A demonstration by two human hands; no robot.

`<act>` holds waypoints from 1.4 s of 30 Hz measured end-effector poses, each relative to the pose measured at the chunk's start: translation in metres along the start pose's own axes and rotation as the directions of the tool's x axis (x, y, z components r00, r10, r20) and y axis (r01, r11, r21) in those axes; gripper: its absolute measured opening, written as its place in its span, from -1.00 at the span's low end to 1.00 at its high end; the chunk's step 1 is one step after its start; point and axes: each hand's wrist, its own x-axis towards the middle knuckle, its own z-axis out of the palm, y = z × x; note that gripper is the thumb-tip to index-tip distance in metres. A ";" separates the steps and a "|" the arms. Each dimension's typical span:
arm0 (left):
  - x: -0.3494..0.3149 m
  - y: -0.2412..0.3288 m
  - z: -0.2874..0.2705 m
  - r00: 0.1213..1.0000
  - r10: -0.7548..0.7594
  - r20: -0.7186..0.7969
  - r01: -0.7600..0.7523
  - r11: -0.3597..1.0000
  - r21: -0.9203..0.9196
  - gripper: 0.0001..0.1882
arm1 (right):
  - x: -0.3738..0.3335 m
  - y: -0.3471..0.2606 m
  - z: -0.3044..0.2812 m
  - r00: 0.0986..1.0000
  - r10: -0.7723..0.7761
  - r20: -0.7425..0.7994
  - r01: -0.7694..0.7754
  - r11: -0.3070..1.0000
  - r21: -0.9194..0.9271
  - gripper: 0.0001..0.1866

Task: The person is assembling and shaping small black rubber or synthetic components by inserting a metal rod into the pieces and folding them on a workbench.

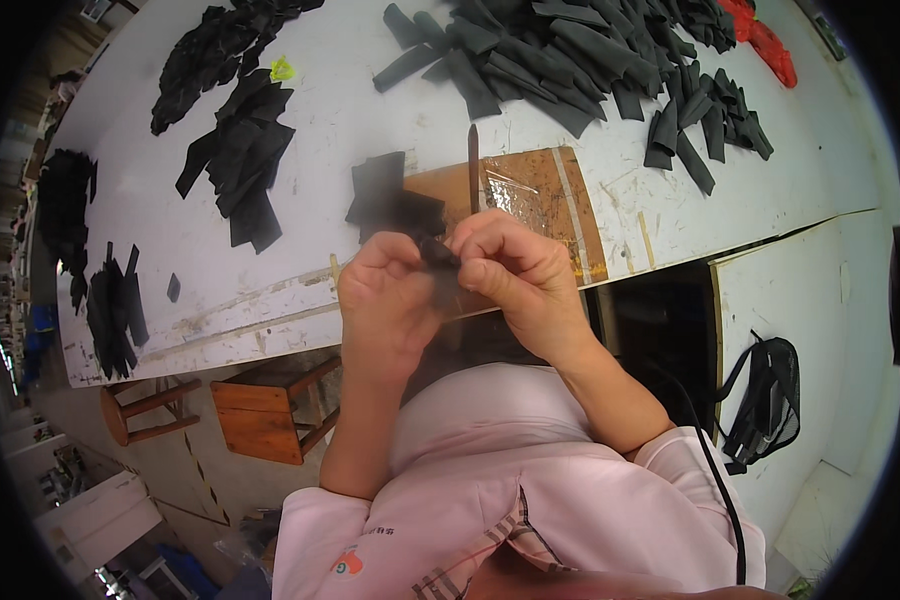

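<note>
Close together over the table's near edge, both my hands pinch a small black fabric piece. The fingers of my left hand are closed on its left side, and those of my right hand on its right side. Its exact shape is blurred and partly covered by the fingers. Just beyond lie flat black fabric pieces, overlapping a brown cardboard sheet with clear tape on it. A slim brown pointed stick extends beyond my right hand; its lower end is hidden.
A large heap of black fabric tubes covers the far side of the white table. More black pieces lie at the left. Red plastic is at the far right. Below the left edge stand wooden stools. A black mesh bag hangs right.
</note>
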 end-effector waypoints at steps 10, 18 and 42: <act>-0.005 0.007 0.017 0.876 0.036 0.481 0.162 0.918 -0.363 -0.68 | -0.001 -0.043 0.007 0.938 -0.266 0.222 0.306 0.936 -0.173 -0.97; 0.045 0.052 0.043 0.902 -0.359 0.241 0.432 0.760 -0.486 -0.81 | 0.056 -0.092 0.000 0.999 0.033 0.021 -0.025 0.947 -0.321 -0.82; 0.050 0.042 0.045 0.838 -0.368 0.402 0.462 0.088 -0.883 -0.81 | 0.083 -0.065 -0.016 0.950 0.203 0.237 -0.179 0.977 -0.116 -0.75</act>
